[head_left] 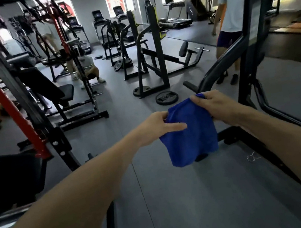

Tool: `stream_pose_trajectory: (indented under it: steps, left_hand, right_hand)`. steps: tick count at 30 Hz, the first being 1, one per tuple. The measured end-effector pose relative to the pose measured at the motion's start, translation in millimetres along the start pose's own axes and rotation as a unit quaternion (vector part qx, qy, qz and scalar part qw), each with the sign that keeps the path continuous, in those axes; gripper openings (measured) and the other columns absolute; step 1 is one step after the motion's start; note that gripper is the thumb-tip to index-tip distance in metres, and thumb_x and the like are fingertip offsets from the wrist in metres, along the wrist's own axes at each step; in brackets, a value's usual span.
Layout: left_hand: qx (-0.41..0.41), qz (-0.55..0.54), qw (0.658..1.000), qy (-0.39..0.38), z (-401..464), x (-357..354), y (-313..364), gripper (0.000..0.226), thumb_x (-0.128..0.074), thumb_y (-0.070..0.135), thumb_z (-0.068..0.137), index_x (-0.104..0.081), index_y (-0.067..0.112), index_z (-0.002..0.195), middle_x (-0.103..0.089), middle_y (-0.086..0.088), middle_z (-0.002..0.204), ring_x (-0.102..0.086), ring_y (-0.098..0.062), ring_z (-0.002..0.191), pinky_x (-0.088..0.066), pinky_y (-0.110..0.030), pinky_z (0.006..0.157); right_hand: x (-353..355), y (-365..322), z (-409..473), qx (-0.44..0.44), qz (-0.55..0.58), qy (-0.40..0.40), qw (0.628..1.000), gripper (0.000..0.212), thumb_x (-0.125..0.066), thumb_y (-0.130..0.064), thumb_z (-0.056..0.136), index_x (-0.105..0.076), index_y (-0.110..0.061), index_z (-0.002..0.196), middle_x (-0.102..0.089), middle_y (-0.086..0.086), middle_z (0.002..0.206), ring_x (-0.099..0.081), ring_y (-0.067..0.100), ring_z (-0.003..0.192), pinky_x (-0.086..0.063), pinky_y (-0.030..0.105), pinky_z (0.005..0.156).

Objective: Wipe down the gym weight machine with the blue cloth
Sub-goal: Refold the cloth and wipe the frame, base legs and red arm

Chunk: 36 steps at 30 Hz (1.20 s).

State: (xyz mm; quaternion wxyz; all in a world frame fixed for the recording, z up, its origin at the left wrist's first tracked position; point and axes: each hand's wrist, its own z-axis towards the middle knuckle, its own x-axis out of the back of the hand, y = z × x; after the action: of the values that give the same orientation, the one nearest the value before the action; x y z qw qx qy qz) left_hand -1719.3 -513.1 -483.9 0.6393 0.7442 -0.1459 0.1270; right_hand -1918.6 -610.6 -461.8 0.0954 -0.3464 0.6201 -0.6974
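I hold the blue cloth (190, 131) out in front of me at arm's length, between both hands, its soft, creased lower half hanging free above the grey floor (177, 197). My left hand (157, 127) pinches its left edge, thumb laid across the fabric; my right hand (216, 107) grips the top right corner, fingers curled round it. Just behind my right hand curves the black tubular frame of a weight machine (222, 65), whose base the cloth partly hides. A black weight plate (166, 97) lies flat on the floor beyond the cloth. Left of my left arm stands a red-and-black rack (29, 120) with a padded bench (47, 84). Beyond my right hand a person in a white shirt (234, 3) is blurred and cut off at the top.
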Motion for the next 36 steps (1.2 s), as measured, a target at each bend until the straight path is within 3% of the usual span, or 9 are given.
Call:
stream_pose_trajectory:
  steps: [3,9,12,15,18,22,26,31,36]
  left_hand:
    - [0.024,-0.069,0.997,-0.008,-1.7,19.1,26.7,0.048,-0.082,0.019,0.086,-0.061,0.01,0.127,-0.073,-0.006,0.12,-0.071,-0.026,0.109,-0.057,-0.047,0.096]
    - [0.095,-0.145,0.967,0.189,-16.8,56.2,63.7,0.038,-0.078,0.034,0.089,-0.062,0.009,0.113,-0.073,-0.01,0.107,-0.072,-0.023,0.093,-0.061,-0.039,0.077]
    - [0.122,-0.226,0.941,0.219,-28.2,77.1,73.4,0.037,-0.077,0.038,0.09,-0.069,0.005,0.106,-0.076,-0.01,0.1,-0.072,-0.022,0.089,-0.06,-0.035,0.078]
    - [0.132,-0.32,0.903,0.253,-34.9,102.4,71.6,0.032,-0.073,0.033,0.093,-0.067,0.003,0.103,-0.073,-0.009,0.09,-0.07,-0.022,0.082,-0.057,-0.036,0.08]
    - [0.091,-0.379,0.872,0.298,-40.5,130.4,62.3,0.045,-0.076,0.029,0.091,-0.058,0.009,0.127,-0.072,-0.007,0.103,-0.07,-0.022,0.09,-0.058,-0.038,0.078]
    - [0.074,-0.304,0.899,0.305,-46.6,160.7,50.8,0.056,-0.088,0.015,0.073,-0.066,0.017,0.125,-0.068,-0.013,0.124,-0.07,-0.029,0.109,-0.058,-0.05,0.093]
    - [0.117,-0.109,0.936,0.314,-35.2,196.4,37.0,0.048,-0.089,0.002,0.072,-0.073,0.012,0.115,-0.07,-0.006,0.115,-0.069,-0.02,0.105,-0.06,-0.028,0.086]
    - [0.146,-0.016,0.908,0.393,-22.9,245.9,24.7,0.022,-0.085,0.011,0.08,-0.079,0.009,0.1,-0.074,-0.005,0.095,-0.067,-0.015,0.088,-0.053,-0.022,0.072]
    - [0.181,0.056,0.879,0.438,-36.0,288.4,27.2,0.025,-0.081,0.039,0.085,-0.078,0.014,0.085,-0.072,0.0,0.09,-0.064,-0.01,0.083,-0.05,-0.037,0.076]
  right_hand:
    - [12.2,-34.3,12.6,-0.004,0.017,0.002,1.0,0.037,-0.048,-0.048,0.102,-0.069,-0.019,0.095,-0.072,0.0,0.083,-0.07,0.018,0.076,-0.057,0.038,0.061]
    - [6.7,-76.7,44.4,-0.105,0.074,0.003,0.992,0.048,-0.047,-0.055,0.1,-0.063,-0.01,0.105,-0.068,0.011,0.089,-0.068,0.028,0.073,-0.059,0.039,0.057]
    - [-4.5,-98.9,60.4,-0.166,0.127,-0.059,0.976,0.049,-0.062,-0.052,0.093,-0.063,-0.004,0.103,-0.065,0.009,0.08,-0.066,0.022,0.063,-0.054,0.031,0.052]
    - [-17.8,-113.1,81.2,-0.139,0.16,-0.134,0.968,0.05,-0.078,-0.034,0.085,-0.059,-0.001,0.118,-0.069,0.01,0.104,-0.072,0.023,0.086,-0.058,0.034,0.064]
    - [-34.4,-127.5,101.8,-0.09,0.173,-0.158,0.968,0.036,-0.075,-0.016,0.088,-0.059,-0.012,0.12,-0.067,0.009,0.108,-0.07,0.027,0.102,-0.061,0.04,0.076]
    - [-57.3,-137.9,142.8,-0.044,0.121,-0.23,0.965,0.035,-0.081,-0.005,0.08,-0.069,-0.007,0.113,-0.07,0.015,0.115,-0.071,0.026,0.102,-0.06,0.039,0.086]
    - [-87.0,-155.3,198.8,0.029,-0.039,-0.272,0.961,0.053,-0.09,-0.006,0.068,-0.07,-0.013,0.116,-0.071,0.007,0.113,-0.071,0.02,0.1,-0.06,0.033,0.087]
    - [-126.3,-191.3,266.3,0.11,-0.167,-0.328,0.923,0.033,-0.084,-0.015,0.079,-0.073,-0.014,0.11,-0.072,0.002,0.101,-0.068,0.011,0.089,-0.055,0.016,0.069]
    - [-162.5,-223.7,317.2,0.167,-0.181,-0.361,0.9,0.015,-0.076,-0.03,0.087,-0.078,-0.016,0.092,-0.073,0.009,0.094,-0.067,0.02,0.087,-0.055,0.036,0.081]
